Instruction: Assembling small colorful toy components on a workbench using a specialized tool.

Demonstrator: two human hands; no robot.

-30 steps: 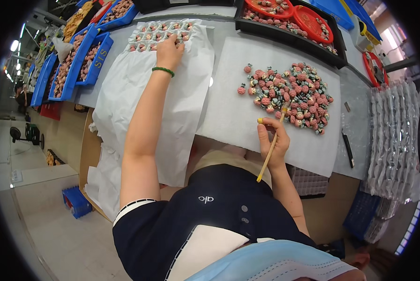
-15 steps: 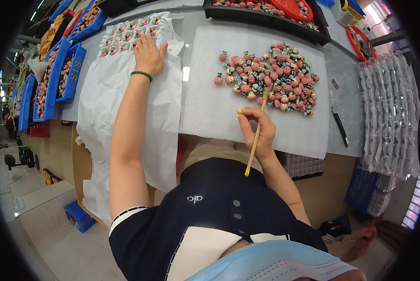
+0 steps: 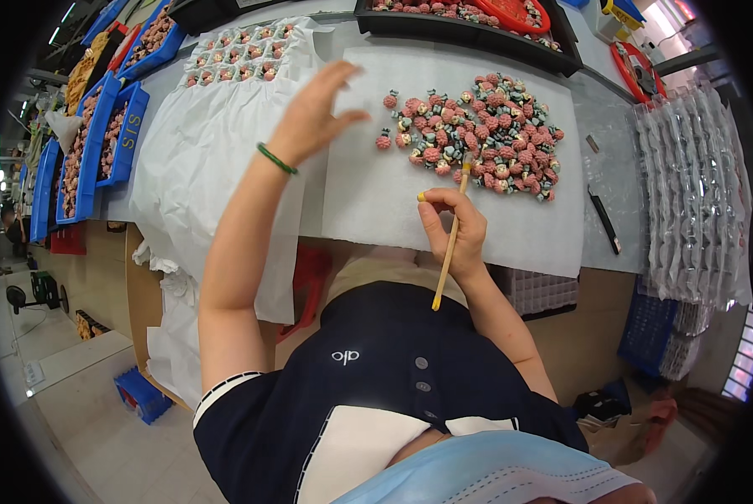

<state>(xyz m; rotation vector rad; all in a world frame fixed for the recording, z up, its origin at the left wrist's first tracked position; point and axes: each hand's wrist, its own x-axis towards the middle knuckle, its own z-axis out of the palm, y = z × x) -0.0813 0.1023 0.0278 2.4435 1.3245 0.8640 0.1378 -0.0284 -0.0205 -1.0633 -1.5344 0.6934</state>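
My left hand [image 3: 313,113] is in the air between the paper-covered tray and the pile, fingers apart and slightly blurred, holding nothing. Pink-topped small figurines [image 3: 511,126] lie heaped on a white foam sheet [image 3: 368,193] in front of me. My right hand [image 3: 463,231] grips a thin wooden paintbrush [image 3: 447,265] whose tip points at the near side of the heap. Something small and yellow shows at its index fingertip. To the left, a tray of figurines [image 3: 242,52] in rows sits at the far end of crumpled white paper [image 3: 200,160].
Blue bins [image 3: 112,160] full of figurines stand at the left. A black tray [image 3: 443,27] with a red round dish [image 3: 519,12] is at the back. On the right lie a black-handled knife [image 3: 605,220] and a stack of clear plastic trays [image 3: 691,202].
My left hand has lifted off the figurine tray and moved right toward the heap. More rows in the tray now show. My right hand keeps the paintbrush nearly in place.
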